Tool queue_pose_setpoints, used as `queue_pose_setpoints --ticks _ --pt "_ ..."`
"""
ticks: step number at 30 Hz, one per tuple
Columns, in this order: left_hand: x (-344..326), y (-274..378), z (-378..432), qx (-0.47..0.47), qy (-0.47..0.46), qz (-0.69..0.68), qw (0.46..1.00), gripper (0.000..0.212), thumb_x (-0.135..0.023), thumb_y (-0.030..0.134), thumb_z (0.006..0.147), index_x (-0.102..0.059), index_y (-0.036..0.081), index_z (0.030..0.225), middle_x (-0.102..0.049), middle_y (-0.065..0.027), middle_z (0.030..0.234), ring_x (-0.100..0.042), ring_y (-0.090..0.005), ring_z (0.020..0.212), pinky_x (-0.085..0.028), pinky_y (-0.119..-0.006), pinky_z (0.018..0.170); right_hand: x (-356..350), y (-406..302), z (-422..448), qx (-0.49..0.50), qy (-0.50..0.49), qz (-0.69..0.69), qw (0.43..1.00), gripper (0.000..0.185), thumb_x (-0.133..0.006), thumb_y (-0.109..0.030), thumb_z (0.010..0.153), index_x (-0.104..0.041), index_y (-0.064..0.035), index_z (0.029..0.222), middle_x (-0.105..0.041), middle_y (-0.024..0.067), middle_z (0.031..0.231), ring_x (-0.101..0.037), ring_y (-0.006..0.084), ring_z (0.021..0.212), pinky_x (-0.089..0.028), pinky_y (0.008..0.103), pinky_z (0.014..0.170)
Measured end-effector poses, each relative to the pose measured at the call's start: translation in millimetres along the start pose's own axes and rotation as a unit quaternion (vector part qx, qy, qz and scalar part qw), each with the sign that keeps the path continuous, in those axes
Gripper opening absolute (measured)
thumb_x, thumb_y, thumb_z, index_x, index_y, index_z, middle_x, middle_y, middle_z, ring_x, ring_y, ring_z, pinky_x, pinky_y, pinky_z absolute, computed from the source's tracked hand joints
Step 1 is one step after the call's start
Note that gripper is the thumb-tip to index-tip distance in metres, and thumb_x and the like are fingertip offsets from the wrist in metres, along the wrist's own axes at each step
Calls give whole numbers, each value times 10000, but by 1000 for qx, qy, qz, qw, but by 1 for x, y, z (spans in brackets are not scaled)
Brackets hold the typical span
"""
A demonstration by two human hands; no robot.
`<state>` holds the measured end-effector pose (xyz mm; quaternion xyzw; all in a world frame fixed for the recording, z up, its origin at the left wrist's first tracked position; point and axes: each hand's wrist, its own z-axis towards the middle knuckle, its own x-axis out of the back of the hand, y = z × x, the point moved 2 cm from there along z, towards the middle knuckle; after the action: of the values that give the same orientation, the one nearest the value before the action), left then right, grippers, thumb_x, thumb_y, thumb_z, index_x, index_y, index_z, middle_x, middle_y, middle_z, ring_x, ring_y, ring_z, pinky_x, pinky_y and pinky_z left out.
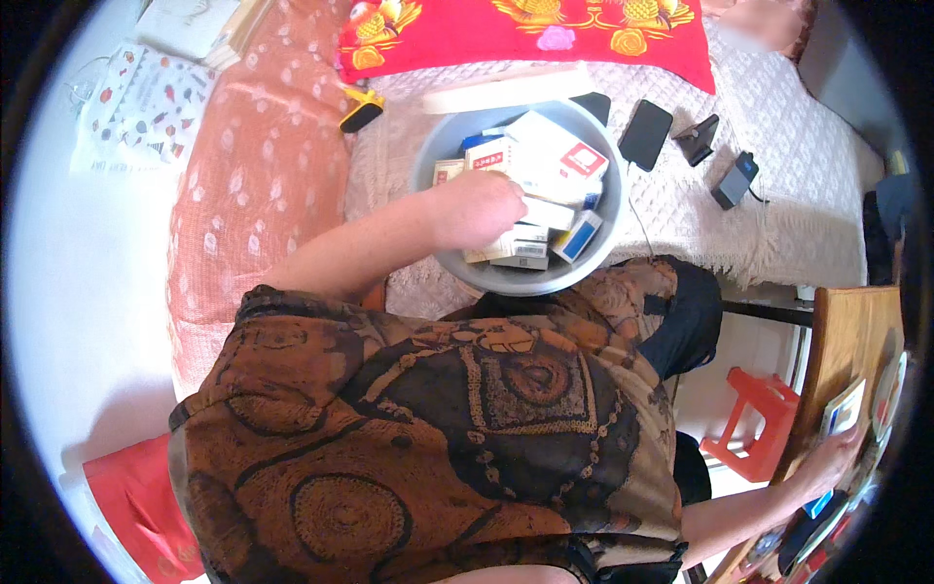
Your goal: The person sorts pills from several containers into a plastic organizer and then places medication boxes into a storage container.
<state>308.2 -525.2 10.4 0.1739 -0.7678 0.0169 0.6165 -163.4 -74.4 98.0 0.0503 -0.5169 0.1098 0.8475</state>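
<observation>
A round grey-blue plastic tub [622, 212] stands before me, filled with several small cardboard boxes, apparently medicine boxes. My left hand [481, 208] reaches inside it with curled fingers. Its fingertips are hidden among the boxes, so any hold is unclear. Beside it lie a large white box with a red patch [551, 157] and a white, blue and yellow box [578, 236]. Far to the right, my right hand [832, 456] is over a wooden table [824, 365]. A small white and blue box [845, 409] is at its fingers; whether they grip it cannot be made out.
On the quilted bed cover [795, 175] lie a black phone [646, 135], a small black stand [698, 139] and a black adapter [735, 179]. A long white box [507, 89] sits behind the tub. A red plastic stool [755, 423] stands beside the table. More items crowd the table's far side.
</observation>
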Motion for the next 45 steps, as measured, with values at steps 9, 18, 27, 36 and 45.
queue_pose_setpoints --ticks 9,18,27,36,45 --pt "59 -9 -25 151 -126 24 980 161 -674 194 832 -706 37 818 -685 -192 811 -685 -373 759 -541 -472 722 -7 8 6 57 -3 8 998 614 -278 -511 1064 -521 -86 1435 -552 181 1419 -516 371 1307 -395 440 1113" --pt "3 28 -24 -27 -71 -145 986 296 -689 158 828 -663 36 1096 -688 -198 1001 -682 -371 931 -541 -465 873 -5 -12 1 41 -124 5 991 709 -274 -604 1033 -522 -75 1435 -565 200 1395 -519 398 1286 -405 460 1069" --pt "50 -52 -14 151 51 -44 986 380 -730 211 819 -636 44 1147 -669 -175 1053 -642 -374 1017 -510 -460 896 -25 10 14 74 -58 4 996 759 -340 -624 1010 -505 -10 1425 -527 257 1412 -481 413 1322 -372 469 1104" --pt "45 -65 -23 167 149 -108 969 347 -708 163 760 -611 24 1063 -664 -173 940 -652 -332 859 -513 -407 728 19 -22 -6 79 19 11 997 688 -380 -579 1024 -539 -26 1401 -544 235 1404 -518 411 1286 -415 473 1074" --pt "69 -35 -56 73 -25 -147 986 305 -737 224 734 -642 54 968 -659 -171 888 -662 -340 836 -515 -428 729 33 -44 -13 92 68 -11 993 691 -476 -600 987 -574 -38 1377 -589 210 1367 -559 380 1255 -437 461 1052"
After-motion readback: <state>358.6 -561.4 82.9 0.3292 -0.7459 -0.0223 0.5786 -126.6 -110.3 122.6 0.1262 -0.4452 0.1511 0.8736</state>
